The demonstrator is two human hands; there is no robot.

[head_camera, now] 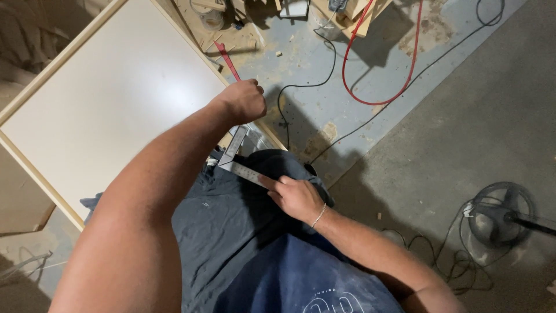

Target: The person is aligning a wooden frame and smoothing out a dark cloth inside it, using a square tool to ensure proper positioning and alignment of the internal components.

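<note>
Floor (440,98): grey concrete, dusty, paler and stained along a band running up toward the top edge, with wood offcuts scattered near the top.

White panel (110,104): large flat board with a pale wood edging, lying at a slant across the upper left; its near right corner comes down to where my hands meet.

My clothing (231,232): dark blue, filling the bottom centre, directly under the work.

Fan (501,214): round wire-guarded unit on the floor at the right edge, well apart from the panel.

Cables: a red cable (405,75) looping from the top, and black cables (324,75) crossing the floor beside it.

Metal square (234,159): steel, L-shaped, with graduation marks on the longer blade. It sits at the panel's near right corner. One arm runs up toward my left hand; the long blade runs down and right toward my right hand, so its long axis points from the corner to that hand.

Left hand (246,98): closed into a fist just above the square's upper arm at the panel's right edge; I cannot tell what, if anything, is inside it.

Right hand (295,194): the nearer hand to the blade, fingers narrow and pinching its lower end, forefinger laid along the steel.

Red strip (227,58): thin, lying just off the panel's right edge, above my left hand.
</note>
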